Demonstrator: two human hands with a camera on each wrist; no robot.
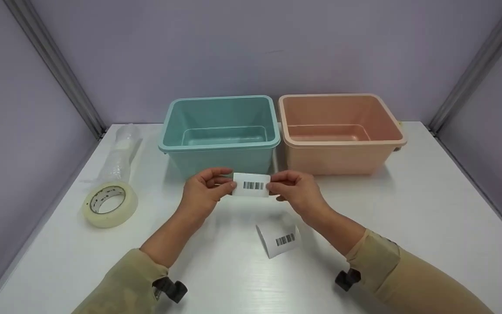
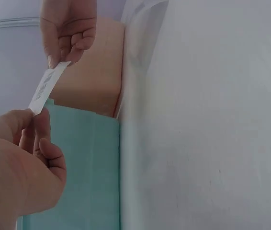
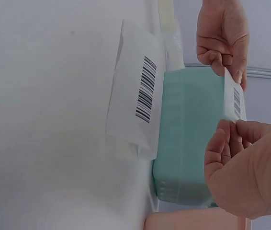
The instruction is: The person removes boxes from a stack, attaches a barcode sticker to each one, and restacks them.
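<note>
The head view looks forward and down over the surface (image 1: 408, 209). Both wrist views sit close, turned sideways, and share the label (image 2: 47, 88) and teal bin (image 3: 188, 139).

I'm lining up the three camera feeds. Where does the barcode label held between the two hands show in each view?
Head: the barcode label is at centre, pinched between left hand and right hand.
Left wrist: upper left, edge-on.
Right wrist: right side, upright.
Shared landmark: the teal bin behind it, lower left in the left wrist view, centre-right in the right wrist view.
</note>
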